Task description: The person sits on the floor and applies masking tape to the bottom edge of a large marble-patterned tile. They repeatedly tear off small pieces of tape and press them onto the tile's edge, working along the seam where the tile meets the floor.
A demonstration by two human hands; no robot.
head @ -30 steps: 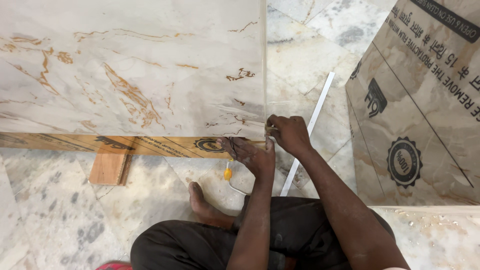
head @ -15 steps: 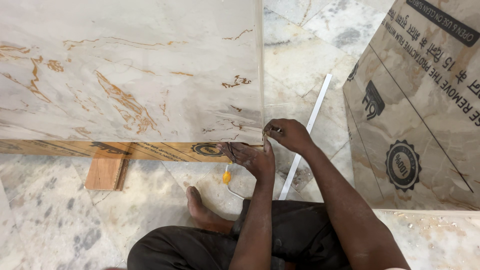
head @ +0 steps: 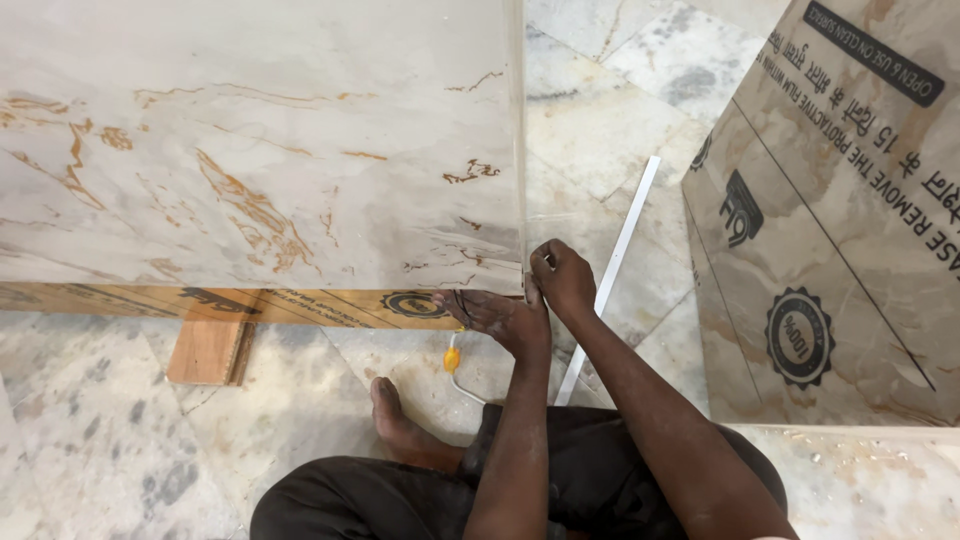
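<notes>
Person sits on the marble floor (head: pixel 620 130), knees drawn in, one bare foot (head: pixel 395 420) forward. Both hands work at the lower right corner of a large marble-pattern panel (head: pixel 260 150), which lies flat, raised off the floor on a wooden block (head: pixel 205 350). The panel's brown printed underlayer shows along the near edge. Right hand (head: pixel 562 280) is curled narrow, fingertips pinched right at the corner where the near edge meets the right edge; it appears to grip a thin film or edge strip there, but what is actually between the fingers is too small to tell. Left hand (head: pixel 495 315) sits just beside it, lower and to the left, fingers partly spread and pressed against the underside of the near edge at the corner; it holds nothing that can be made out. The two hands touch or nearly touch. The corner lies directly ahead of both hands, the right hand nearer to the right edge, the left nearer to the near edge. The panel's long axis runs left to right across the view, and its right edge runs straight away from the person. A yellow-handled tool (head: pixel 452 358) lies on the floor under the left wrist, near the foot, unheld. A long white strip (head: pixel 610 285) lies on the floor just right of the right forearm, angled up and to the right. A second panel with printed protective film (head: pixel 830 250) stands well apart at right.
</notes>
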